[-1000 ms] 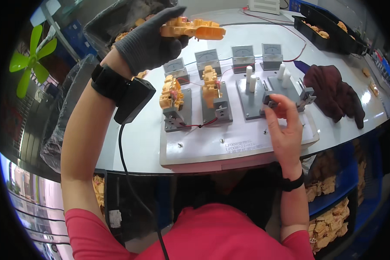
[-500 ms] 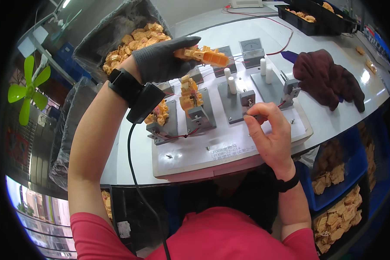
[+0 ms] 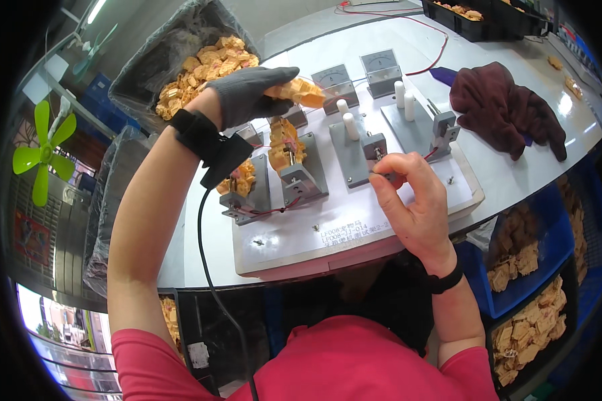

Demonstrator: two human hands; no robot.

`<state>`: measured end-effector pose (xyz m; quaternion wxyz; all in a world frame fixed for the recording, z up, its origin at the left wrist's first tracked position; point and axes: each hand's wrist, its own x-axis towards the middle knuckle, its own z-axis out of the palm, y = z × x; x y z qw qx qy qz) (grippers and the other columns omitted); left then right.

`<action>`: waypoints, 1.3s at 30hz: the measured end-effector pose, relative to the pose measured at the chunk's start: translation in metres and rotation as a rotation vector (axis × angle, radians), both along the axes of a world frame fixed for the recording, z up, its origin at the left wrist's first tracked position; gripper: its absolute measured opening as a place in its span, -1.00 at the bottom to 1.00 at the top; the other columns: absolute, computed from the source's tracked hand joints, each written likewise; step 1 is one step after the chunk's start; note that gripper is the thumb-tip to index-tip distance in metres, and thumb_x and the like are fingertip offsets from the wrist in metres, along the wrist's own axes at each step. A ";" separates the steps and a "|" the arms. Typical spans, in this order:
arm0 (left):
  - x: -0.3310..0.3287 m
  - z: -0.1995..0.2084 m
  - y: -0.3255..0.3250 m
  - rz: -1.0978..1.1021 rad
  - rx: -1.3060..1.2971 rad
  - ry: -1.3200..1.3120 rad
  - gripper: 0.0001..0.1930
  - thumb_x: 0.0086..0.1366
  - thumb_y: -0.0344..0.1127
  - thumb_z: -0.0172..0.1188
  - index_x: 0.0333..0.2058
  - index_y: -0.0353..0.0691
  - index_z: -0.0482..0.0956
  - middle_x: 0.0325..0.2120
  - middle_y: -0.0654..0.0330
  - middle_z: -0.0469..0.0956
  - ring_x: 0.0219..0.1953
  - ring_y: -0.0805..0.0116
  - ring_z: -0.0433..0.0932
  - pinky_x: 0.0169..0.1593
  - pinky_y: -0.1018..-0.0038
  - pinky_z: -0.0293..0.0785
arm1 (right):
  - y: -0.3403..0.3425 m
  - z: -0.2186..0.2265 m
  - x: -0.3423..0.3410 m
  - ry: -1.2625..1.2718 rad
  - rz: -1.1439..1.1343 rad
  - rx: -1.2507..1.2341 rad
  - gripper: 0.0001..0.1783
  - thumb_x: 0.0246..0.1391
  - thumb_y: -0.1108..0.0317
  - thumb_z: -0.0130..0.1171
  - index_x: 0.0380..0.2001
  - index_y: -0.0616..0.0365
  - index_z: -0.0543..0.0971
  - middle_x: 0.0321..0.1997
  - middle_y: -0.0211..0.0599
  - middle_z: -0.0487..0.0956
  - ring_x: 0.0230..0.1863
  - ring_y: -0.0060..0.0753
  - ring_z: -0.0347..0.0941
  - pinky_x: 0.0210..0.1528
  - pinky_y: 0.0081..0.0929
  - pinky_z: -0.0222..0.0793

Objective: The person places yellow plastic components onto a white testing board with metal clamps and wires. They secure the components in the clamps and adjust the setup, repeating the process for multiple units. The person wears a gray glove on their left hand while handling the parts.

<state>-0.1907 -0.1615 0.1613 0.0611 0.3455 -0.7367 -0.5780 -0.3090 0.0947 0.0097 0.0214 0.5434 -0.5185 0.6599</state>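
My left hand (image 3: 254, 95), in a dark grey glove, grips a yellow-orange plastic part (image 3: 302, 92) above the white test board (image 3: 281, 250). The part is slightly blurred. My bare right hand (image 3: 415, 200) pinches the small end of a grey clamp (image 3: 374, 148) on the third fixture from the left; the fingertips partly hide what they hold. Two white posts (image 3: 350, 125) stand on that fixture, with no part between them and the clamp. Similar yellow parts sit in the second fixture (image 3: 286, 146) and the leftmost fixture (image 3: 242, 180).
Behind the fixtures stand dial meters (image 3: 381, 70) with thin wires. A plastic-lined bin (image 3: 137, 70) of yellow parts is at the far left. A dark maroon cloth (image 3: 498, 103) lies at the right. Blue crates (image 3: 471, 274) of parts sit below the table edge; a green fan (image 3: 45, 154) is left.
The yellow-orange part in my left hand has tilted, and its hollow side shows less. My right hand stays pinched at the clamp. The whole view has shifted slightly.
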 end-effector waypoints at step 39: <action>-0.032 -0.007 0.098 -0.448 -1.236 -0.270 -0.60 0.36 -0.09 0.23 -0.01 -0.30 0.63 -0.15 -0.08 0.61 -0.15 0.01 0.63 -0.03 0.29 0.53 | 0.000 0.000 0.002 -0.060 0.007 0.000 -0.79 0.10 0.53 0.32 -0.18 0.16 0.56 -0.30 -0.32 0.59 -0.36 -0.38 0.49 -0.29 -0.46 0.44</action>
